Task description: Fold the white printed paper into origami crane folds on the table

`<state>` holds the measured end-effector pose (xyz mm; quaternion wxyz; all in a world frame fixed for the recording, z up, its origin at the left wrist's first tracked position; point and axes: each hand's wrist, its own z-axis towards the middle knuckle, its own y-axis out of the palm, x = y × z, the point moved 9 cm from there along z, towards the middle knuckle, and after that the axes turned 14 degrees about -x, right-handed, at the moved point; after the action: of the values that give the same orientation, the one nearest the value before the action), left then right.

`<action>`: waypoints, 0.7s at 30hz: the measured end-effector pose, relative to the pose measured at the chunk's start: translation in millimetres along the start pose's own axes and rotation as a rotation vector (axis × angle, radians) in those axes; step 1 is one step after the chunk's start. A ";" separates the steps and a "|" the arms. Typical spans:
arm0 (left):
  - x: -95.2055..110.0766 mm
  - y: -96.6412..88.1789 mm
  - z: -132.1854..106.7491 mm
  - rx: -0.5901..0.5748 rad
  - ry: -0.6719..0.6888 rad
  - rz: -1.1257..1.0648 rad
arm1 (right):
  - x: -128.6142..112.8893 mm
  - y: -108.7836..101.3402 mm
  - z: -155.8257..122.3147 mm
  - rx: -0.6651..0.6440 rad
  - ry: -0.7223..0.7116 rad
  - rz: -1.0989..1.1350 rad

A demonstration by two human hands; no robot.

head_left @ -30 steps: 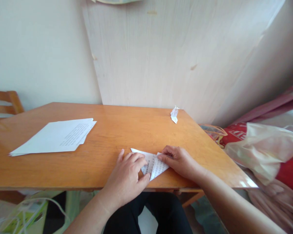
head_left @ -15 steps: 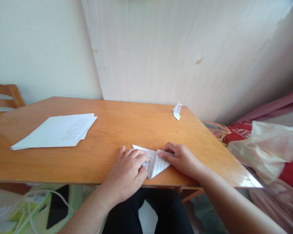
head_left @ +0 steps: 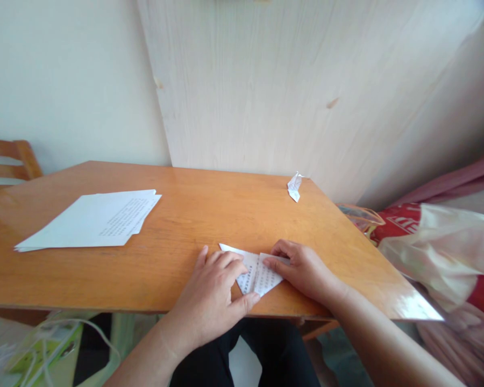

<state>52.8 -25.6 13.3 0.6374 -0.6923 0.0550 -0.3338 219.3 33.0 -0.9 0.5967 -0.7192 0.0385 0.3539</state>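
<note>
A printed sheet of paper (head_left: 252,269), folded into a triangular shape with a crease down its middle, lies near the table's front edge. My left hand (head_left: 220,287) rests over its left part, fingers spread, with the thumb touching the lower tip. On the right side, my right hand (head_left: 300,269) pinches the folded paper's edge between thumb and curled fingers. Parts of the paper's left and right corners are hidden under the hands.
A stack of printed sheets (head_left: 92,217) lies on the left of the wooden table (head_left: 193,207). At the back right stands a small folded paper figure (head_left: 294,187). Bags (head_left: 455,242) sit beyond the right edge. A chair (head_left: 12,161) is at far left.
My left thumb has moved outward and down onto the paper's lower tip. My right hand keeps its pinch on the right side. The view has shifted slightly.
</note>
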 end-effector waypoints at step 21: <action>-0.2 0.4 -0.7 0.001 0.018 0.006 | -5.1 -12.5 -49.9 -0.034 -0.147 0.133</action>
<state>52.4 -26.2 12.8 0.6383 -0.6886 0.0625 -0.3383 244.6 -9.6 14.1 0.5607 -0.6973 0.0361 0.4451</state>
